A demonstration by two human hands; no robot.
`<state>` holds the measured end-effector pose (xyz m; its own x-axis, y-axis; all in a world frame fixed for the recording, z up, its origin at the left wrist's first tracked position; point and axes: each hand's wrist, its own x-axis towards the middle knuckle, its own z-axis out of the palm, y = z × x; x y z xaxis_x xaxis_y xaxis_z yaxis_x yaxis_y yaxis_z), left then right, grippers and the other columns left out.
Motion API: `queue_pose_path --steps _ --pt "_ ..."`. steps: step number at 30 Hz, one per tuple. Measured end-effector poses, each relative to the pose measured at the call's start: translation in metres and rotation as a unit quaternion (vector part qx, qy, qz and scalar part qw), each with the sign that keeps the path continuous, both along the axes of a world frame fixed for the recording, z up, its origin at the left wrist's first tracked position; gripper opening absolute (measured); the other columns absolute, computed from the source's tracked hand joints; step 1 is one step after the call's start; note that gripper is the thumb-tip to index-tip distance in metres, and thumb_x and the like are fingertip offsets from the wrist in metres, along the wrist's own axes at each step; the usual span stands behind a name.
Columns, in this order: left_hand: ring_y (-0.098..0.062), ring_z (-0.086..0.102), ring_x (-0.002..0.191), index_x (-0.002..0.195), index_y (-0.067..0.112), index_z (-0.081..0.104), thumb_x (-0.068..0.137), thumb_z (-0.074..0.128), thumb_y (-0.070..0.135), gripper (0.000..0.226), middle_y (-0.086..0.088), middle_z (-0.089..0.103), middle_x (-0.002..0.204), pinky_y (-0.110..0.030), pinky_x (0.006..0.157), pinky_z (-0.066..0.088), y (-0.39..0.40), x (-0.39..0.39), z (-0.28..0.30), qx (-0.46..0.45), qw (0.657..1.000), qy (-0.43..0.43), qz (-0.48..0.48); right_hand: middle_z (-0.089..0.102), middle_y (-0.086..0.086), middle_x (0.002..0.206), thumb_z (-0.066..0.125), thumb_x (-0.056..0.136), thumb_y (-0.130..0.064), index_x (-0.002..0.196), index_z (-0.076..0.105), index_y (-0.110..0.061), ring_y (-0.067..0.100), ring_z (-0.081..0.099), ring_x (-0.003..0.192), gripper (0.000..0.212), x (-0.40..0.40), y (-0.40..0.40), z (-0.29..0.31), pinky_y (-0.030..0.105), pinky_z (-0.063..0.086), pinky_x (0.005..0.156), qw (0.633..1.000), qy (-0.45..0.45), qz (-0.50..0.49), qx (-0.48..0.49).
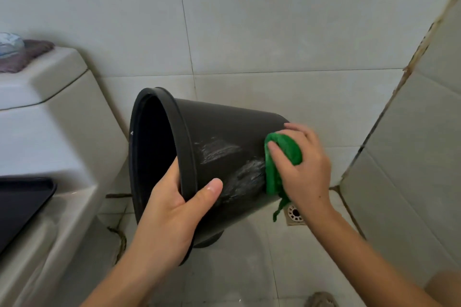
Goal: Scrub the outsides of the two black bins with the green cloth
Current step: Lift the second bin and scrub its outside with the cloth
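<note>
The left hand (172,209) is gripping the rim of the tilted round black plastic bin (214,157); the right hand (303,164) is clutching the crumpled green cloth (277,164) against its wall, near the base. Pressing firmly while overlapping strokes should help.

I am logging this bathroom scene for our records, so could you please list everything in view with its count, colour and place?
black bin: one, black, tipped on its side in mid-frame, soapy smears on its wall
second bin: one dark rim edge, peeking out beneath the first; little of it shows
green cloth: one, green, against the bin wall near its base
floor drain: one, white grate, on the floor tiles below the cloth
toilet: one, off-white, at left
rag: one, purplish, on the toilet tank lid
black tray: one, black, lower left
left hand: grip on the bin rim
right hand: grip on the cloth
</note>
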<state>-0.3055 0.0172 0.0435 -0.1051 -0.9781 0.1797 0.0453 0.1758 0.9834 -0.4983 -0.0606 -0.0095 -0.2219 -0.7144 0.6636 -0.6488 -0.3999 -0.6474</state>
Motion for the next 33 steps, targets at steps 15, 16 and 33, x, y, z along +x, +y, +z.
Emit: queue_pose_path --steps 15,16,33 --pt "-0.009 0.071 0.1 0.099 0.046 0.07 0.078 0.062 0.023 0.032 0.011 0.076 0.104 -0.031 0.085 0.055 0.002 -0.003 -0.005 -0.038 0.999 -0.007 0.035 0.061 0.001 0.121 0.062 0.087 -0.038 0.107 0.07 -0.013 0.005 0.054 0.102 0.033 0.007 0.002 0.0 0.029 0.051 0.09 0.999 -0.006 -0.009 -0.034" --pt "-0.008 0.071 0.099 0.101 0.046 0.069 0.079 0.061 0.023 0.033 0.013 0.075 0.104 -0.026 0.081 0.056 0.003 -0.003 -0.005 -0.041 0.999 -0.015 0.031 0.061 -0.001 0.12 0.062 0.085 -0.039 0.108 0.069 -0.015 0.001 0.052 0.1 0.034 0.001 -0.005 0.0 0.03 0.051 0.089 0.998 -0.05 -0.046 0.003" --pt "-0.011 0.07 0.103 0.105 0.039 0.069 0.079 0.065 0.029 0.028 0.01 0.075 0.107 -0.042 0.093 0.053 0.0 -0.007 -0.007 -0.039 0.996 0.0 0.074 0.058 0.004 0.122 0.059 0.086 -0.034 0.104 0.07 -0.011 0.014 0.056 0.109 0.032 0.024 0.007 0.004 0.033 0.05 0.09 0.999 -0.002 0.022 -0.033"
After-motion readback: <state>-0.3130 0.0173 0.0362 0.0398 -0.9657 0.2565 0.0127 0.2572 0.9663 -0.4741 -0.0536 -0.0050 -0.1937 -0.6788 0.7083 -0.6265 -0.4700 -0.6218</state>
